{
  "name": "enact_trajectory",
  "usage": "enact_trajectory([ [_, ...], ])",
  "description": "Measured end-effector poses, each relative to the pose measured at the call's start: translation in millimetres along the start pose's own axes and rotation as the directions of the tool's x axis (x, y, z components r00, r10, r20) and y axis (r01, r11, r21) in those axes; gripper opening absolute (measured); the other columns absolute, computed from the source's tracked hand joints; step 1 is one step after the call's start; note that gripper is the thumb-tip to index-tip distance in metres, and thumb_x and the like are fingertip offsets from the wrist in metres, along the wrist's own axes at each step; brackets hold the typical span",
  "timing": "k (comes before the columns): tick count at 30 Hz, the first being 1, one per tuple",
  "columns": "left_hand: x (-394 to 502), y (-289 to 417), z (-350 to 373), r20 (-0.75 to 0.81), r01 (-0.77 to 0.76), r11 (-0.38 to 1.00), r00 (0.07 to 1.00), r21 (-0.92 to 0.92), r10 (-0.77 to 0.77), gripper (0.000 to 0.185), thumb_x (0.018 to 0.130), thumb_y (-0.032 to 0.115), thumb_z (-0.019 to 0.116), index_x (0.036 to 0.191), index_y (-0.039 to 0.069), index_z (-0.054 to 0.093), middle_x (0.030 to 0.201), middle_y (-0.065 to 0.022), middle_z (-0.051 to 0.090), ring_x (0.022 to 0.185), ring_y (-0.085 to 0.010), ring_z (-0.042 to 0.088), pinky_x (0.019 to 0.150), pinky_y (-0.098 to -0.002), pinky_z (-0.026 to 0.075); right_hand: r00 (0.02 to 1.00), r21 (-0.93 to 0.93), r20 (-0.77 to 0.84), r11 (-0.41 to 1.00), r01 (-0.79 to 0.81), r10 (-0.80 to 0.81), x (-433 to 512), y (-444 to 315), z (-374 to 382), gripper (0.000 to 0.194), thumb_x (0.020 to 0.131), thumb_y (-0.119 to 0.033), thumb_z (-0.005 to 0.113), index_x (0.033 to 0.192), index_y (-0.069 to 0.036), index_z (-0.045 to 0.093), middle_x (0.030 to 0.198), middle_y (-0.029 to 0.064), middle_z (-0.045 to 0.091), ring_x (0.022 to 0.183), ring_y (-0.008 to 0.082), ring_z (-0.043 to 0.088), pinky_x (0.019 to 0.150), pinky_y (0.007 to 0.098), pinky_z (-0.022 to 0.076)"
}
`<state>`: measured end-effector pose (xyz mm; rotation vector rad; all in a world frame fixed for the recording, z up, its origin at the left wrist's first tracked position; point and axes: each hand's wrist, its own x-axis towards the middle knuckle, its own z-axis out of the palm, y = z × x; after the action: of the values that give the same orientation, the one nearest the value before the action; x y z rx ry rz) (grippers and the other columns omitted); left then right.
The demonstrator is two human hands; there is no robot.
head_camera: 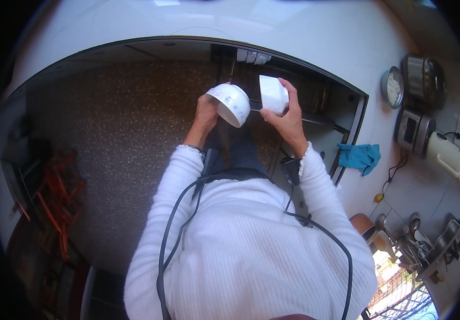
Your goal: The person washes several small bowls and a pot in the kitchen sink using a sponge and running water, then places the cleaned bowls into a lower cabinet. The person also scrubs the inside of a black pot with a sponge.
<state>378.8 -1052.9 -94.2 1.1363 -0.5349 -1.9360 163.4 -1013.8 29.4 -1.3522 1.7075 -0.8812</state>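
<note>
My left hand grips a round white bowl with a small blue floral pattern, tilted on its side. My right hand holds a plain white bowl with angled sides by its base and side, its rim turned to the left. The two bowls are apart, with a narrow gap between them. Beneath the bowls, a dark pulled-out drawer or rack shows in part. Several white dishes stand at its far end.
The counter on the right holds a steel bowl of white food, a cooker-like appliance, a toaster-like appliance and a blue cloth. Utensils hang lower right. An orange folding frame stands left on the speckled floor.
</note>
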Motion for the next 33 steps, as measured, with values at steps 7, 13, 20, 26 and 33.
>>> enact_trajectory([
  [7, 4.2, -18.4, -31.2, -0.036, 0.07, 0.953, 0.996, -0.295, -0.084, 0.029, 0.101, 0.024, 0.055, 0.122, 0.006, 0.063, 0.114, -0.0128, 0.071, 0.103, -0.0271, 0.07, 0.084, -0.0414, 0.06, 0.962, -0.596, -0.03, 0.778, 0.199, -0.27, 5.6, 38.0, -46.4, 0.086, 0.063, -0.029, 0.089, 0.137, -0.012, 0.049, 0.138, 0.0203, 0.048, 0.124, 0.0412, 0.052, 0.1, 0.0453, 0.0485],
  [13, 1.9, -20.7, -41.5, -0.042, 0.045, 0.97, 0.998, -0.238, -0.056, 0.029, 0.099, 0.029, 0.061, 0.12, 0.009, 0.067, 0.112, -0.0056, 0.072, 0.106, -0.0242, 0.068, 0.089, -0.04, 0.055, 0.831, -0.008, -0.188, 0.845, -0.535, 0.524, 17.1, 97.9, -65.9, 0.084, 0.075, -0.041, 0.083, 0.141, -0.009, 0.042, 0.132, 0.0214, 0.051, 0.113, 0.0359, 0.059, 0.088, 0.0475, 0.0542],
  [20, 2.2, -34.9, -52.5, -0.121, 0.032, 0.977, 0.991, -0.211, -0.058, 0.036, 0.093, 0.024, 0.07, 0.124, 0.009, 0.064, 0.113, -0.0057, 0.071, 0.102, -0.0235, 0.07, 0.084, -0.0411, 0.059, 0.606, 0.478, 0.093, 0.499, -0.723, 0.79, 62.9, 176.9, -54.4, 0.08, 0.079, -0.048, 0.079, 0.141, -0.012, 0.042, 0.124, 0.0145, 0.056, 0.107, 0.0336, 0.061, 0.08, 0.0536, 0.0573],
  [26, 2.9, -45.5, -64.4, -0.199, 0.042, 0.986, 0.977, -0.162, -0.074, 0.043, 0.088, 0.022, 0.076, 0.126, 0.006, 0.062, 0.116, -0.0073, 0.07, 0.105, -0.024, 0.069, 0.089, -0.0428, 0.058, 0.566, 0.349, 0.143, 0.493, -0.797, 0.812, 128.8, 246.0, -22.6, 0.077, 0.081, -0.062, 0.07, 0.14, -0.018, 0.044, 0.124, 0.0102, 0.056, 0.108, 0.0305, 0.06, 0.079, 0.0473, 0.0595],
  [33, -0.6, -43.3, -58.9, -0.267, 0.086, 0.99, 0.957, -0.108, -0.112, 0.04, 0.092, 0.017, 0.069, 0.129, 0.004, 0.059, 0.117, -0.0086, 0.069, 0.106, -0.0248, 0.069, 0.092, -0.0423, 0.056, 0.887, 0.077, 0.168, 0.891, -0.447, 0.43, 170.6, 306.9, 4.9, 0.064, 0.085, -0.049, 0.073, 0.137, -0.019, 0.05, 0.127, 0.0111, 0.056, 0.117, 0.0297, 0.056, 0.085, 0.0445, 0.0559],
])
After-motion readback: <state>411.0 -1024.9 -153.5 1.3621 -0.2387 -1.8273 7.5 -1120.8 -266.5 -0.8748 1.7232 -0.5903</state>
